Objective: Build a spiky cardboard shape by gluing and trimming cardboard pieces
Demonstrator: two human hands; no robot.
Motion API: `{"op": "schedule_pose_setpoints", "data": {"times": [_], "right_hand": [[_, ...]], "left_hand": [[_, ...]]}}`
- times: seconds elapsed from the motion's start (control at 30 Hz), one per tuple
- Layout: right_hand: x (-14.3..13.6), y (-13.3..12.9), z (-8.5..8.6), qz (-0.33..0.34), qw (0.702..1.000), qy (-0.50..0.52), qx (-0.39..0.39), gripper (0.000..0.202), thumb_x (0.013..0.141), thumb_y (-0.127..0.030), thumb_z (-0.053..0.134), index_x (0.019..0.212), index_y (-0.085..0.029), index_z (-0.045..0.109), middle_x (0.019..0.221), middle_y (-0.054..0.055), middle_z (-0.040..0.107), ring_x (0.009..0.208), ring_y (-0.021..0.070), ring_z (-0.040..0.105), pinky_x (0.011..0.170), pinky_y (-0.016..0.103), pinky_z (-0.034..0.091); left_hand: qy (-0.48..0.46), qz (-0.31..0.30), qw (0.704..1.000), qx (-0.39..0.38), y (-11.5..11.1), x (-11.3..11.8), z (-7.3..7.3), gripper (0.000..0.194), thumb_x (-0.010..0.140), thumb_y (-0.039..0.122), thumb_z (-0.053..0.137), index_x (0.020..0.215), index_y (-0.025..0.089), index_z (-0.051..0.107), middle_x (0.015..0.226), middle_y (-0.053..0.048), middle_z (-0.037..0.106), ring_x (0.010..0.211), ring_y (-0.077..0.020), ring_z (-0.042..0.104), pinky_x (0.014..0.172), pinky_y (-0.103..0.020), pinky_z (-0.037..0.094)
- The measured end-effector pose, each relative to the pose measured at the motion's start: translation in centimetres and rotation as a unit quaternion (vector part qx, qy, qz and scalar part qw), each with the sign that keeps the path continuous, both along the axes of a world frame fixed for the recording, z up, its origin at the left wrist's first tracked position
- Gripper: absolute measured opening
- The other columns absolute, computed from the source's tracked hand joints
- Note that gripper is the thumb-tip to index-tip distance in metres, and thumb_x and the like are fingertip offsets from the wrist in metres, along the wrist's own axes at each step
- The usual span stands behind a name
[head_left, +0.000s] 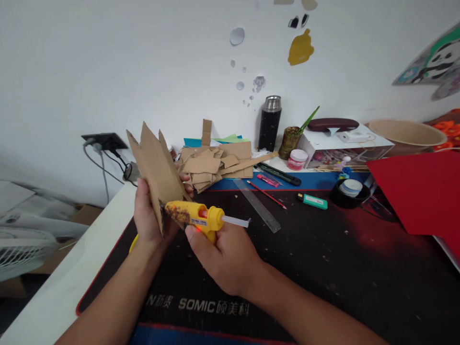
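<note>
My left hand (147,218) is wrapped round a folded cardboard piece (157,167) with jagged, pointed upper ends, held tilted above the mat. In my right hand (228,258) is a yellow hot glue gun (194,215), its nozzle end stained brown and a red light glowing on its side. A white glue stick (235,221) sticks out of the gun's back. The nozzle is at the lower edge of the cardboard; whether it touches I cannot tell.
Behind my hands lies a heap of cardboard scraps (203,163). A clear ruler (257,206), a red pencil (268,195), a black cutter (278,173) and a green case (312,201) lie on the black mat (305,287). A black flask (270,124) stands by the wall; red sheets (417,191) are at right.
</note>
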State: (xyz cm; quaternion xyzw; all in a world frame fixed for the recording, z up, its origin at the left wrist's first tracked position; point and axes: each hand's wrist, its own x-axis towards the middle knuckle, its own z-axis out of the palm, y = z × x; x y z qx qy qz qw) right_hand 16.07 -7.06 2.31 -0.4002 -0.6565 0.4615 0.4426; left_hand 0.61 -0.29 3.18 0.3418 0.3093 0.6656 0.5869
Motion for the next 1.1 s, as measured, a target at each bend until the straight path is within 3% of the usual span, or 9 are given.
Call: {"op": "schedule_pose_setpoints", "data": {"times": [0.17,0.4,0.67,0.87,1.1], "right_hand": [[0.0,-0.1,0.1,-0.004,1.0,-0.001,-0.007,0.035,0.103,-0.044,0.053,0.077,-0.022,0.059,0.069,0.0,0.059,0.066,0.016,0.058,0.065,0.027,0.046],[0.0,0.0,0.2,-0.004,1.0,0.005,-0.007,0.037,0.102,-0.043,0.052,0.071,-0.023,0.05,0.062,-0.003,0.049,0.058,0.0135,0.049,0.059,0.026,0.04],[0.0,0.1,-0.2,-0.001,1.0,0.005,-0.014,0.033,0.102,-0.042,0.054,0.076,-0.023,0.056,0.067,-0.001,0.054,0.063,0.015,0.053,0.061,0.026,0.043],[0.1,0.1,-0.4,0.006,0.999,0.021,-0.045,0.042,0.103,-0.041,0.054,0.066,-0.023,0.047,0.054,-0.003,0.05,0.053,0.0135,0.05,0.051,0.024,0.037],[0.2,0.1,-1.0,0.024,0.99,0.087,-0.109,0.033,0.101,-0.047,0.059,0.081,-0.021,0.061,0.052,-0.006,0.052,0.045,0.0111,0.05,0.048,0.022,0.038]], "left_hand": [[-0.005,0.001,1.0,0.0,0.1,-0.1,0.0,0.061,0.104,0.06,0.049,0.126,0.008,0.071,0.095,-0.014,0.08,0.075,-0.0239,0.072,0.079,-0.04,0.063],[0.008,0.003,1.0,0.012,0.2,-0.4,-0.4,0.061,0.102,0.062,0.052,0.126,0.009,0.072,0.096,-0.013,0.08,0.075,-0.0241,0.073,0.071,-0.035,0.062],[0.009,0.039,0.999,-0.003,0.4,-0.4,-0.4,0.062,0.101,0.062,0.052,0.124,0.008,0.073,0.094,-0.013,0.079,0.073,-0.0233,0.073,0.067,-0.032,0.061],[0.01,0.046,0.999,-0.007,0.5,-0.5,-0.4,0.06,0.103,0.061,0.05,0.122,0.01,0.073,0.092,-0.013,0.08,0.071,-0.0231,0.073,0.068,-0.032,0.061],[-0.004,0.088,0.995,-0.035,1.3,-1.4,-0.6,0.059,0.107,0.058,0.041,0.115,0.011,0.076,0.088,-0.013,0.081,0.071,-0.0234,0.074,0.067,-0.033,0.062]]}}
